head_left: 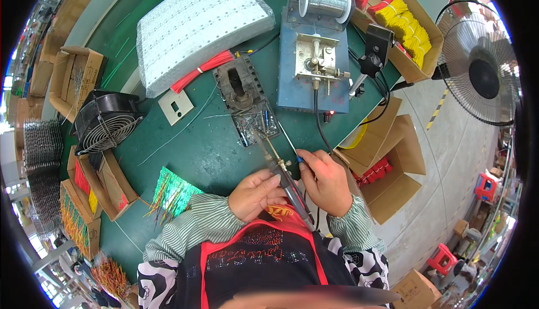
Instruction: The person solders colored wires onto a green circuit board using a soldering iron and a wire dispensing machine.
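Both my hands are close together at the near edge of the green bench. My left hand (255, 194) has its fingers closed at the side of a soldering iron (291, 190), whose dark handle slants toward my apron. The iron's metal front end points at a soldering stand (238, 87) with a tray of solder scraps (255, 125). In my right hand (327, 182) is a thin screwdriver (289, 142) with a blue handle, pinched between thumb and fingers. Its shaft reaches alongside the tray. A square beige plate (176, 107) with cut-outs lies left of the stand.
A blue solder-wire feeder (292, 92) with a spool (325, 1) stands at the back. Left of it lies a white wrapped foam block (196, 25) and red wires (202, 71). A black fan (106, 121), wire boxes (104, 182) and a green-topped wire bundle (173, 190) sit left.
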The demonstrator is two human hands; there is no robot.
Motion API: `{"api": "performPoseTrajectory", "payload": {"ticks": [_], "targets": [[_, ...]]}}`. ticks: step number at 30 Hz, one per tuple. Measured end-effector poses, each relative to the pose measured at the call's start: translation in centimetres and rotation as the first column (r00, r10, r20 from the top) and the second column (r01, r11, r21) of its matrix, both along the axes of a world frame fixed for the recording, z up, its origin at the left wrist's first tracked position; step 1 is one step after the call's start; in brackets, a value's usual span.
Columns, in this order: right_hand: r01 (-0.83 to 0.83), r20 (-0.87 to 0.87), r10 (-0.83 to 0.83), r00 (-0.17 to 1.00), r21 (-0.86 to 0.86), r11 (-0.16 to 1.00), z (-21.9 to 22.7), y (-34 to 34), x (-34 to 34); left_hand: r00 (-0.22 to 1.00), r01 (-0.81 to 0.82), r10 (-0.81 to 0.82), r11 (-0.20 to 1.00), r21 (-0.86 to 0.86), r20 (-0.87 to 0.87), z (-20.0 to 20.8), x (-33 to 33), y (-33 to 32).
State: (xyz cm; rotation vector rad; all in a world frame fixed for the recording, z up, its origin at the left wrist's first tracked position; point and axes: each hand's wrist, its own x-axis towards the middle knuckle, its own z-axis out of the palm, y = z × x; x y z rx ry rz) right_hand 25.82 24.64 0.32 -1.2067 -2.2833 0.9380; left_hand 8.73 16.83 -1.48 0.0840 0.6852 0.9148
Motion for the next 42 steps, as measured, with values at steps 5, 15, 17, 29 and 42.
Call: {"api": "performPoseTrajectory", "payload": {"ticks": [5,15,17,29,42], "targets": [[0.005,0.009,-0.005,1.0,-0.012,1.0,0.0,-0.1,0.0,1.0,0.017,-0.016,0.999,0.047,-0.013,0.1,0.0,-0.1],[0.005,0.006,-0.005,1.0,-0.012,1.0,-0.3,0.1,0.2,0.999,0.03,-0.029,0.999,0.012,-0.043,-0.3,0.1,-0.3],[0.007,0.0,-0.007,1.0,-0.008,1.0,-0.3,0.0,0.3,0.997,0.04,-0.038,0.999,0.026,-0.06,-0.2,-0.1,-0.3],[-0.008,-0.031,0.008,0.999,-0.001,1.0,-1.1,0.3,0.6,0.997,0.022,-0.021,1.0,0.017,-0.072,-0.6,-0.3,-0.5],[-0.025,-0.022,0.025,0.999,-0.036,0.999,-1.1,0.7,0.4,0.992,0.073,-0.071,0.997,0.012,-0.1,-0.3,-0.4,-0.1]]}}
